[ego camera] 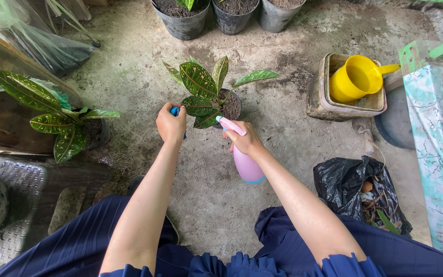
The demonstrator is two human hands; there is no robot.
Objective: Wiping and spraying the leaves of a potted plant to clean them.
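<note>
A small potted plant [208, 90] with broad green, yellow-veined leaves stands in a dark pot [233, 106] on the concrete floor in front of me. My right hand [244, 139] grips a pink spray bottle [247, 164], its nozzle aimed at the plant's leaves. My left hand [170, 124] is closed around a small blue object [175, 111] just left of the plant; most of that object is hidden in my fist.
A second leafy plant [52, 115] stands at the left beside a dark stool [42, 184]. Three pots [232, 15] line the far edge. A yellow dipper [357, 78] sits in a stone basin at right, above a black rubbish bag [357, 187].
</note>
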